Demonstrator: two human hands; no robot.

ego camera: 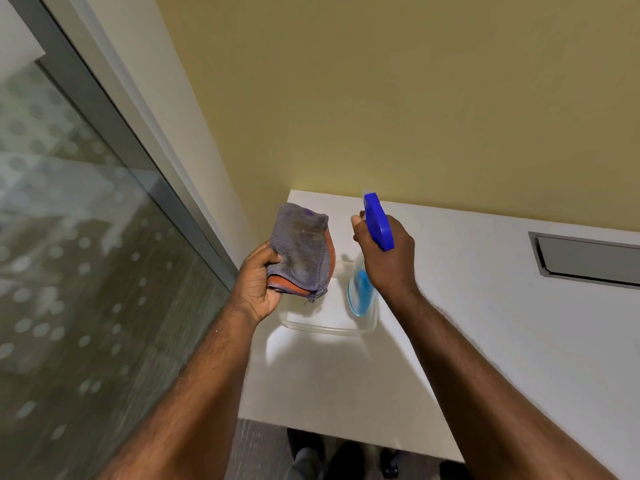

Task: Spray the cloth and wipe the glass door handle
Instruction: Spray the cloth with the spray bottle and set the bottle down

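My left hand [258, 284] holds a folded grey-purple cloth [303, 252] with an orange underside, raised above the white table. My right hand [389, 259] grips a clear spray bottle [362, 292] with blue liquid and a blue trigger head [377, 221]. The nozzle points left toward the cloth, a short gap away. A finger rests at the front of the trigger head. The glass door [79, 237] with frosted dots fills the left side; its handle is not in view.
A clear plastic tray [329, 329] sits on the white table [485, 306] under my hands. A grey recessed cable hatch [588, 259] lies at the table's right. A yellow wall stands behind. Dark shoes show on the carpet below the table edge.
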